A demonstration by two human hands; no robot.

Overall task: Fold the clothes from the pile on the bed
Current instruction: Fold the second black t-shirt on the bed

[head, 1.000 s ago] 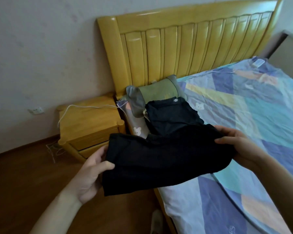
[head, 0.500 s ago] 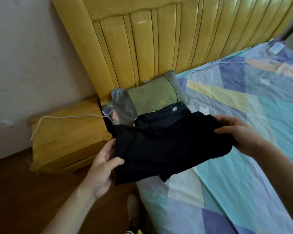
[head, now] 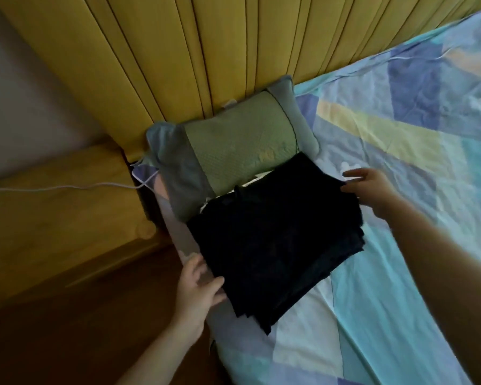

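A folded black garment (head: pixel 272 240) lies flat on the bed's near left corner, on top of another dark folded piece whose upper edge shows at the pillow. My left hand (head: pixel 199 287) is at its lower left edge, fingers spread, touching the cloth. My right hand (head: pixel 372 190) is at its upper right corner, fingers apart and just touching the edge. Neither hand grips the fabric.
A green and grey pillow (head: pixel 233 151) leans against the yellow wooden headboard (head: pixel 206 51). The bed sheet (head: pixel 400 162) has blue, teal and yellow patches. A yellow nightstand (head: pixel 61 212) with a white cable (head: pixel 53 187) stands left, over brown wooden floor.
The black garment, held in the air between both hands before, now lies on the dark folded piece by the pillow. Both hands have let go and opened. The view has moved closer.
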